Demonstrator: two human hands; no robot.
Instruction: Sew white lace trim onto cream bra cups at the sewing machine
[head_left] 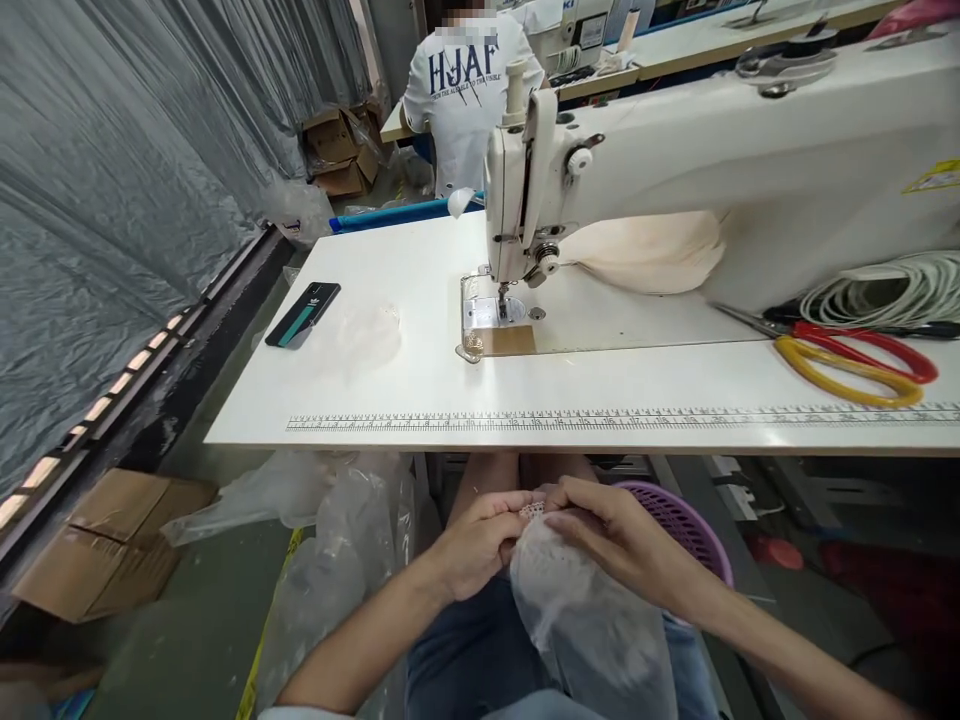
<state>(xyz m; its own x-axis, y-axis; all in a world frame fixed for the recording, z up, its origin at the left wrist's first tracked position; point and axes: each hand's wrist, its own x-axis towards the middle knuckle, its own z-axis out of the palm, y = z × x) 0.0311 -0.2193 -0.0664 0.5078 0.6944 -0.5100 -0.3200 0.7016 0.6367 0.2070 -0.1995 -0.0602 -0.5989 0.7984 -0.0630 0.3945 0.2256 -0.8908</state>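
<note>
Here in the head view, the hands are at work down in the lap, in front of the white table [420, 385]. The left hand [472, 545] has thumb and fingers pinched together at the lacy edge [532, 510] of a thin white cloth [592, 625] — and the right hand [626, 530] is right beside it, fingers closed on the same edge. The rest of the cloth hangs loose over the lap, near the purple basket [679, 500].

So the step in hand looks like fingering or lining up that edge, away from the needle. Whatever the exact aim, moving it on would call for both pinches to hold, the lace flat and the loose cloth free of the basket — small, careful finger work.

Up on the table, the sewing machine [675, 150] has nothing white under its presser foot [502, 303]. Pale peach fabric [652, 255] lies behind the needle, beneath the arm; over to the right sit the scissors [804, 332], untouched, beside coiled cord [885, 290].
</note>
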